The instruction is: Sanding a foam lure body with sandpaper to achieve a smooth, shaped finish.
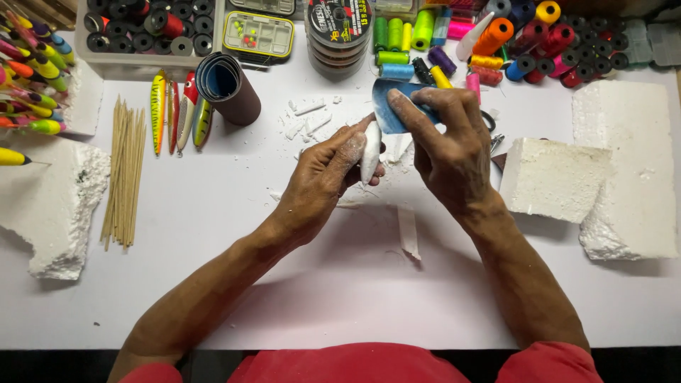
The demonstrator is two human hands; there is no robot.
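My left hand (323,177) pinches a small white foam piece (370,150), shaped like a slim lure body, upright above the white table (340,284). My right hand (447,145) grips a folded blue sheet of sandpaper (391,113) and presses it against the top of the foam piece. White dust coats my left fingers. Foam scraps (308,120) lie on the table just behind the hands.
A foam block (550,177) and a larger slab (631,163) lie right. Broken foam (53,206) lies left, beside wooden skewers (124,170), painted lures (177,110) and a sandpaper roll (227,85). Thread spools (496,42) and line reels (337,35) fill the back.
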